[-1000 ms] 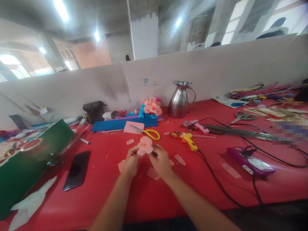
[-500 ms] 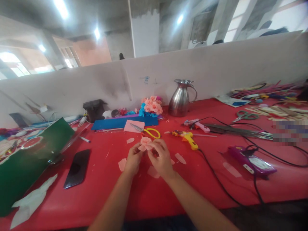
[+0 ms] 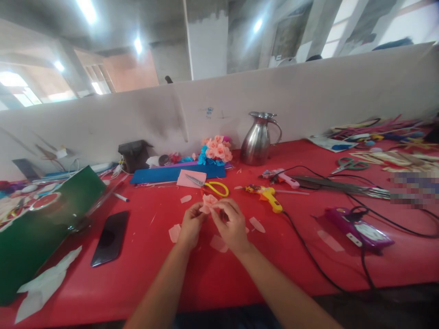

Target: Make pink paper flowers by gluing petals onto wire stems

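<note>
Both my hands meet over the middle of the red table [image 3: 240, 278], pinching a small pink paper flower [image 3: 208, 201] between them. My left hand [image 3: 190, 225] grips the flower's lower left side with curled fingers. My right hand [image 3: 230, 224] closes on it from the right, fingers bent over the petals. Loose pink paper petals [image 3: 174, 233] lie on the table around my hands. Yellow-handled scissors [image 3: 212, 187] rest on a pink sheet just beyond the flower.
A yellow glue gun [image 3: 269, 197] and a pink one [image 3: 281, 177] lie to the right with black cables. A steel jug [image 3: 258, 139] and a bunch of paper flowers [image 3: 216, 150] stand by the white partition. A black phone [image 3: 109, 237] and green sheet [image 3: 37, 228] lie left.
The flower has dropped lower and turned between my fingers. My right hand's fingers have closed further over its petals. Both hands stay in the same spot.
</note>
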Available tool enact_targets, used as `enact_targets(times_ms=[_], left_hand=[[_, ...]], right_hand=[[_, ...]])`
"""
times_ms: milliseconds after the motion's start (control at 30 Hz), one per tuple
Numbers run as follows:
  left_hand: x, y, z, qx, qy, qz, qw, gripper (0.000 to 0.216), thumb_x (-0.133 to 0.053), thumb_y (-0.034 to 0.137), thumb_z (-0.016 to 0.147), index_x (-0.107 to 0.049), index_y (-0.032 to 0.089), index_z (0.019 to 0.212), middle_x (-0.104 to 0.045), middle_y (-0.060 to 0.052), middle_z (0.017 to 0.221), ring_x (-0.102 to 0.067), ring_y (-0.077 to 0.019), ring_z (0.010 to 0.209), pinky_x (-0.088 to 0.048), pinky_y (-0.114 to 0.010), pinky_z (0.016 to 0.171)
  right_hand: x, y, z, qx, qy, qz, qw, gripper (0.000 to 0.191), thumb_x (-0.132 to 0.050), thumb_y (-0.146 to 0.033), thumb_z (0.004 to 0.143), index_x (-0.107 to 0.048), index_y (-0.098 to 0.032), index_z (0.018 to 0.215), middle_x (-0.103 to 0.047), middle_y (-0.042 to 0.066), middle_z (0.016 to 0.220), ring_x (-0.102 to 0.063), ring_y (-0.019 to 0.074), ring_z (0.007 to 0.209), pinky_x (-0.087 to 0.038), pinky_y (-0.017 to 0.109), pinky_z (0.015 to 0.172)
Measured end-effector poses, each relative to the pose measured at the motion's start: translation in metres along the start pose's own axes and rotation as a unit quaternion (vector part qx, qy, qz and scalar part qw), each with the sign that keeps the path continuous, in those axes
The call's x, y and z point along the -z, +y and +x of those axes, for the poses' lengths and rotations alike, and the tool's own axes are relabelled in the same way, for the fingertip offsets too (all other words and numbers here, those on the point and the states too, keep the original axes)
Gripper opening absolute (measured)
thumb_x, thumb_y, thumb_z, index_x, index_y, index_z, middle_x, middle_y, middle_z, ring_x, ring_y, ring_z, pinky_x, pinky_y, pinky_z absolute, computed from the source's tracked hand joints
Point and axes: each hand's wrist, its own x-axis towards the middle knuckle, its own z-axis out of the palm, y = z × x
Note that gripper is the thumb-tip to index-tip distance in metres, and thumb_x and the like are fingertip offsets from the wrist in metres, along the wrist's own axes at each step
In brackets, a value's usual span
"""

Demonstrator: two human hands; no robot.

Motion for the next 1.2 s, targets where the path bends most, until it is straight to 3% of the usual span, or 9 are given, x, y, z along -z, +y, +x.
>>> enact_targets(times_ms=[167, 367, 500, 633, 833, 1067, 1200], left_hand=[[-0.001, 0.004, -0.001, 0.0, 0.038, -0.056, 0.998, 0.019, -0.074, 0.019, 0.056, -0.063, 0.015, 0.071, -0.06, 0.003, 0.059, -0.049, -0.0052, 0.051, -0.037, -0.018, 0.055], [-0.002, 0.006, -0.003, -0.004, 0.033, -0.111, 0.993, 0.02, -0.076, 0.014, 0.054, -0.068, 0.017, 0.071, -0.068, 0.0, 0.071, -0.059, -0.0095, 0.068, -0.044, -0.02, 0.07], [-0.001, 0.004, -0.002, -0.012, 0.015, -0.118, 0.993, 0.018, -0.075, 0.013, 0.054, -0.07, 0.017, 0.07, -0.07, -0.002, 0.075, -0.062, -0.013, 0.076, -0.044, -0.023, 0.078], [0.002, 0.008, -0.004, -0.005, -0.012, -0.1, 0.995, 0.023, -0.076, 0.011, 0.049, -0.071, 0.018, 0.071, -0.07, -0.001, 0.074, -0.062, -0.0133, 0.072, -0.045, -0.023, 0.074], [0.007, 0.016, -0.006, -0.003, -0.062, -0.056, 0.996, 0.025, -0.077, 0.014, 0.047, -0.071, 0.016, 0.071, -0.068, -0.002, 0.065, -0.06, -0.0139, 0.064, -0.045, -0.025, 0.067], [0.013, 0.017, -0.006, -0.029, -0.043, 0.01, 0.999, 0.009, -0.076, 0.02, 0.054, -0.069, 0.015, 0.058, -0.063, 0.0, 0.058, -0.051, -0.0077, 0.053, -0.041, -0.02, 0.056], [0.016, 0.018, -0.006, -0.034, -0.039, 0.03, 0.998, 0.016, -0.079, 0.019, 0.05, -0.071, 0.016, 0.064, -0.064, -0.001, 0.062, -0.052, -0.0089, 0.056, -0.043, -0.021, 0.059]], right_hand=[[-0.005, 0.003, -0.004, -0.028, 0.013, 0.028, 0.999, 0.022, -0.054, -0.017, 0.074, -0.046, -0.02, 0.094, -0.051, 0.003, 0.086, -0.049, 0.0111, 0.059, -0.044, 0.026, 0.058], [-0.009, 0.002, 0.0, -0.077, -0.084, 0.052, 0.992, 0.011, -0.051, -0.016, 0.075, -0.056, -0.018, 0.085, -0.057, 0.003, 0.085, -0.053, 0.0107, 0.059, -0.044, 0.023, 0.057], [-0.01, 0.003, 0.001, -0.081, -0.097, 0.062, 0.99, 0.011, -0.048, -0.019, 0.078, -0.059, -0.017, 0.08, -0.061, 0.002, 0.074, -0.055, 0.0126, 0.059, -0.043, 0.023, 0.056], [-0.01, 0.006, -0.001, -0.045, -0.106, 0.04, 0.992, 0.012, -0.047, -0.015, 0.078, -0.058, -0.018, 0.075, -0.062, 0.002, 0.066, -0.055, 0.0142, 0.059, -0.042, 0.023, 0.056], [-0.009, 0.009, -0.003, -0.006, -0.12, 0.019, 0.993, 0.022, -0.044, -0.005, 0.074, -0.06, -0.02, 0.077, -0.065, 0.004, 0.076, -0.06, 0.0174, 0.071, -0.044, 0.026, 0.065], [-0.008, 0.009, -0.004, 0.022, -0.128, 0.05, 0.99, 0.031, -0.045, -0.005, 0.076, -0.062, -0.022, 0.096, -0.066, 0.005, 0.091, -0.062, 0.0182, 0.08, -0.047, 0.028, 0.07], [-0.008, 0.009, -0.004, 0.014, -0.133, 0.042, 0.99, 0.031, -0.045, -0.003, 0.075, -0.063, -0.021, 0.092, -0.067, 0.005, 0.088, -0.062, 0.0185, 0.079, -0.048, 0.028, 0.069]])
